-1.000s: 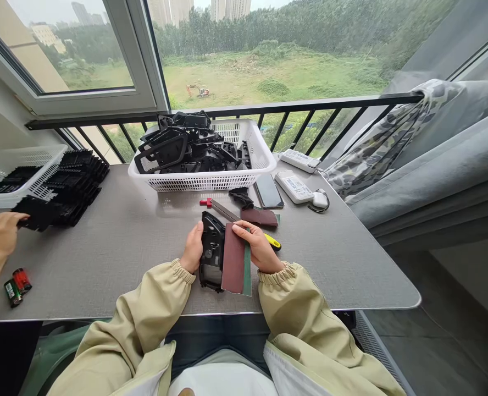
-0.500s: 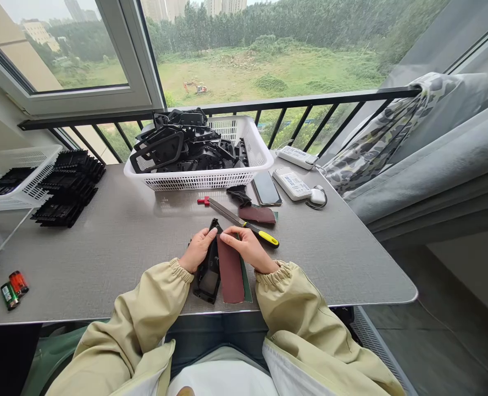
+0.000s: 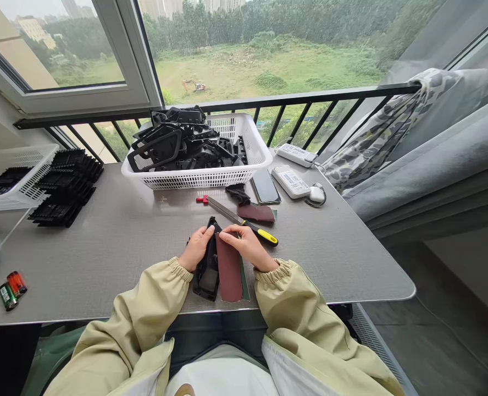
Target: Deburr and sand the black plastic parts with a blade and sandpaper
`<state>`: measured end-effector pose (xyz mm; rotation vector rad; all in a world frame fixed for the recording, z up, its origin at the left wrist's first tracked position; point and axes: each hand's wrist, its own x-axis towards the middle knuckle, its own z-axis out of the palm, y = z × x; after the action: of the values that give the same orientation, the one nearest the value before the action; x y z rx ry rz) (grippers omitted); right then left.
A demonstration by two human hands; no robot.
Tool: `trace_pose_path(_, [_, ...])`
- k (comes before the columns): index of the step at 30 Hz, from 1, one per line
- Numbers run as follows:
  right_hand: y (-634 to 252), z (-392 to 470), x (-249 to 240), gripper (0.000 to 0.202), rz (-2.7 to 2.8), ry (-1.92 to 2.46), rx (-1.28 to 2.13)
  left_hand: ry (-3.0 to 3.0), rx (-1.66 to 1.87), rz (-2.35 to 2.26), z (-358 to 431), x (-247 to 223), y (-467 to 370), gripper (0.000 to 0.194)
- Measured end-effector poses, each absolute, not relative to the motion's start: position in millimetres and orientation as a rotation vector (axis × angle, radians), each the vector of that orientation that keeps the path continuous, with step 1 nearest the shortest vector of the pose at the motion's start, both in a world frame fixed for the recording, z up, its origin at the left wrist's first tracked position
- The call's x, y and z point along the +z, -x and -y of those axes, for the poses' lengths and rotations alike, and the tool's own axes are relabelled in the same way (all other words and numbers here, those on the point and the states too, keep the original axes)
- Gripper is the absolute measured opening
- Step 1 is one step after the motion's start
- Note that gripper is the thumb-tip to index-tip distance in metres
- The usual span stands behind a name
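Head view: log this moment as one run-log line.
left hand: holds black plastic part | right hand: pinches maroon strip beside it | yellow-handled tool: on table | white basket: heaped with black parts

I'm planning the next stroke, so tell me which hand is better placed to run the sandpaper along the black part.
Probably the right hand: it holds the sandpaper next to the black part, while the left hand grips that part.
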<state>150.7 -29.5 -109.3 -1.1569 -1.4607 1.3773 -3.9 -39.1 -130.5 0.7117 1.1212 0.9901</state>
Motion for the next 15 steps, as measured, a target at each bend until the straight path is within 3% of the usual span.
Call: trace_pose_path(15, [-151.9,27.0,-111.8,0.026,1.388,1.181,1.413,-0.704,1.056,-1.112,38.3,-131.3,4.5,0.048])
